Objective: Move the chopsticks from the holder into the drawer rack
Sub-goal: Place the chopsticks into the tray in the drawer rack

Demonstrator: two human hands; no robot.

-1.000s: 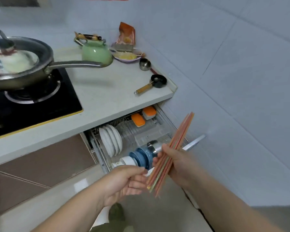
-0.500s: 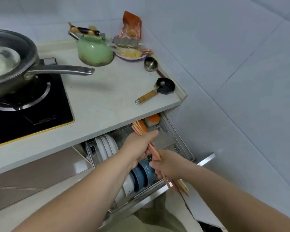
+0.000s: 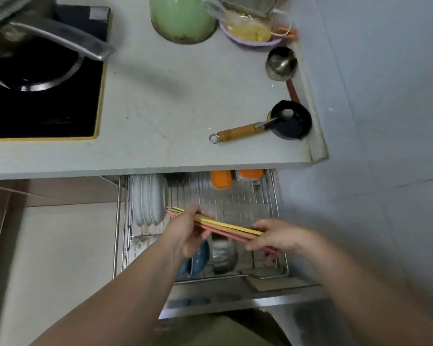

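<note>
Head view, left to right: a black hob is set in the bench, with a pan handle reaching out over it. Further along the bench stand a green kettle, a lilac bowl holding pale yellow food, a small steel cup and a small black pan with a wooden handle.

Below the bench edge the drawer rack is pulled out. At its left side white plates stand on edge in the wire slots. At the back lie two orange-topped items. Toward the front sit blue bowls and a steel bowl, partly hidden by the arms.

The chopsticks, a bundle of yellow and pink sticks, lie nearly level above the rack, running from upper left to lower right. The left hand closes its grip around the bundle near its left end, fingers curled over the sticks. The right hand pinches the right end, its grip closed on the sticks, with the tips showing just below its fingers. The bundle is above the rack's wires, between the plates and the right rail; whether it touches them I cannot tell.
</note>
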